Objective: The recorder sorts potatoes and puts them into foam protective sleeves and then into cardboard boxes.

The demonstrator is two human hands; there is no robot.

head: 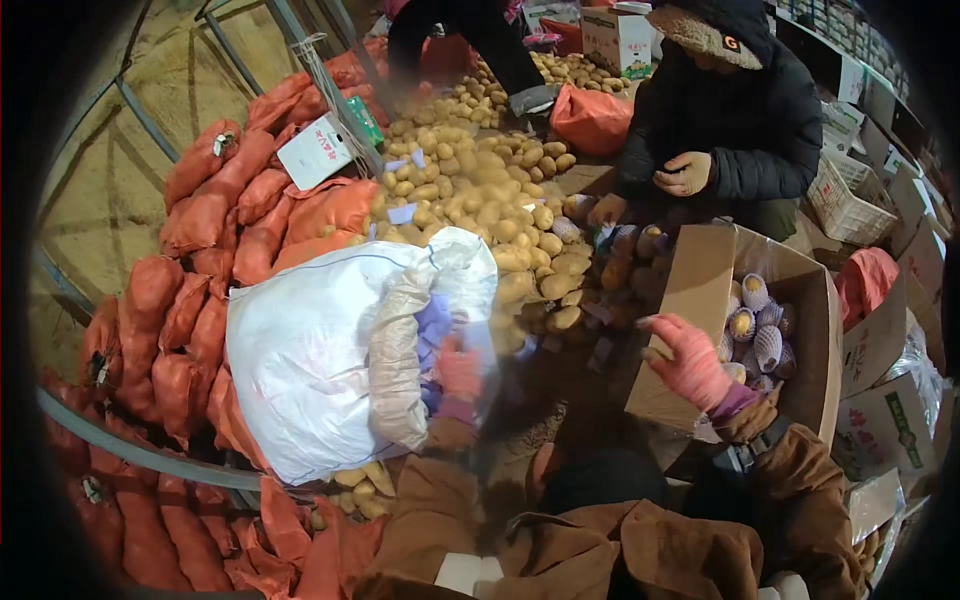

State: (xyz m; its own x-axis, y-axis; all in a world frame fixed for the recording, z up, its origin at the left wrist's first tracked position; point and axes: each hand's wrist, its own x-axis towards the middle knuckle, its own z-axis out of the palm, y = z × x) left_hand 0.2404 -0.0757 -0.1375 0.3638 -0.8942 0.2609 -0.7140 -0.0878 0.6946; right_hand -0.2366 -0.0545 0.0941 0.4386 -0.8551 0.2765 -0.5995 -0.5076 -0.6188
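My left hand [459, 369], in a pink glove and blurred, is at the mouth of a white woven sack [315, 337]. Lavender packing sleeves [433, 326] show inside the rolled-back opening; whether the fingers grip one is unclear. My right hand [691, 361], gloved in pink too, hovers by the near left flap of a cardboard carton [817, 360]. Its fingers are spread and nothing shows in them. Inside the carton lie several potatoes in foam net sleeves [766, 346]. A heap of loose potatoes [480, 187] spreads beyond the sack.
Orange mesh sacks [202, 217] are stacked along the left, near a curved metal bar [150, 465]. Across from me a co-worker [720, 127] sits by the heap; another person [465, 45] bends behind it. A white plastic crate [855, 195] and printed cartons [885, 424] line the right.
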